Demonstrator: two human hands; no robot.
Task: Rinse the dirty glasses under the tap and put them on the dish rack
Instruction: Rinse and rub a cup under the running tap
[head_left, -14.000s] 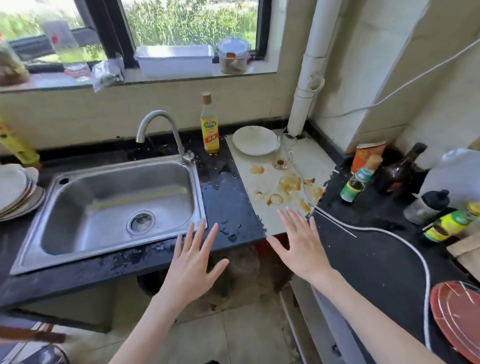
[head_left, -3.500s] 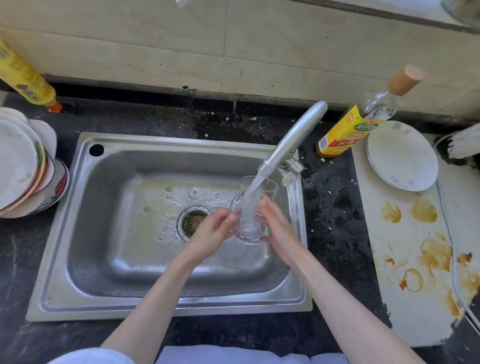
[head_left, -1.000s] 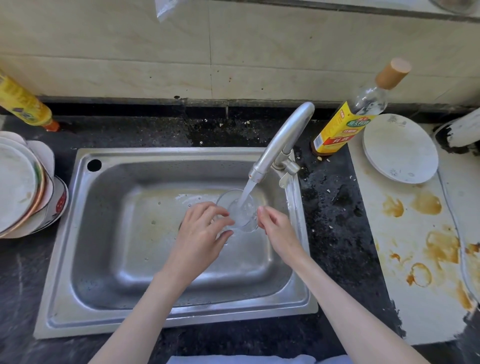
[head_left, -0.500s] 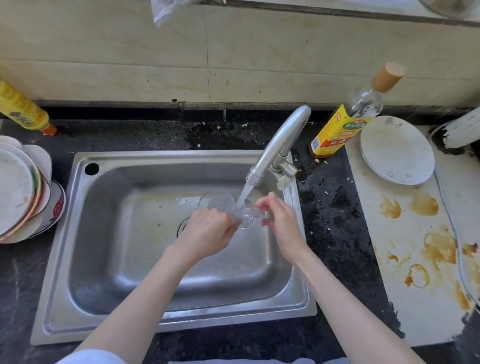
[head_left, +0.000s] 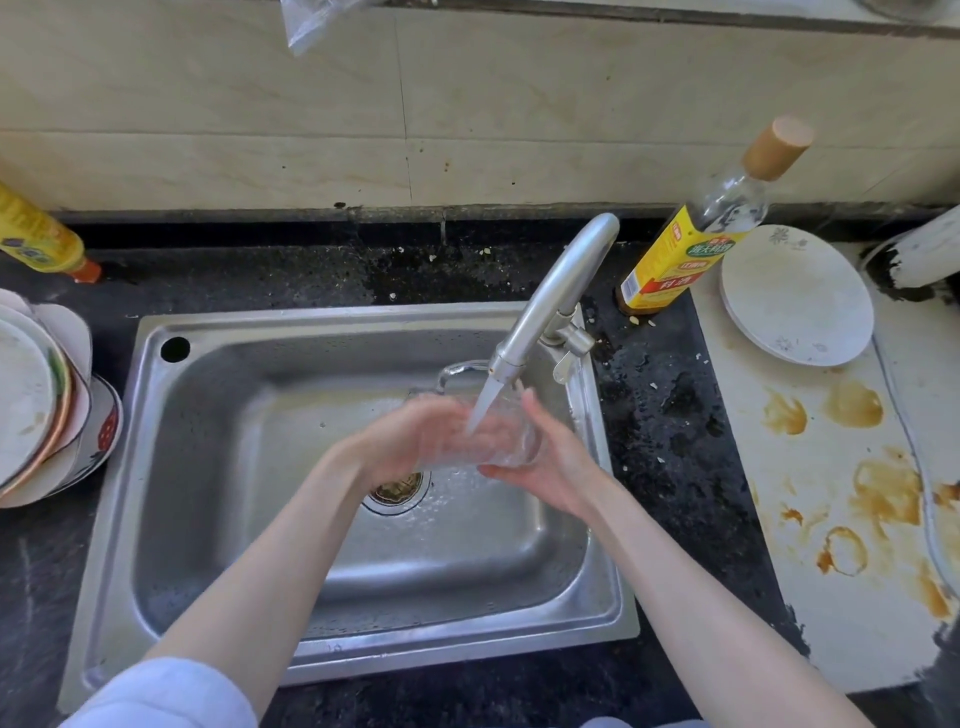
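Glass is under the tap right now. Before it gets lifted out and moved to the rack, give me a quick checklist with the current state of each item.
1. Glass held by both hands: ok. The left hand and right hand are on either side of it, though motion blur hides the exact finger placement.
2. Water reaching the glass: ok. The stream from the tap falls onto it.
3. Glass rinsed clean: cannot tell, it is blurred and wet.
4. Tap turned off: not ok, water is running.
5. Dish rack located: cannot tell. No rack is in view; only stacked plates show at the left.
6. Glass over the sink: ok, drips fall into the basin.
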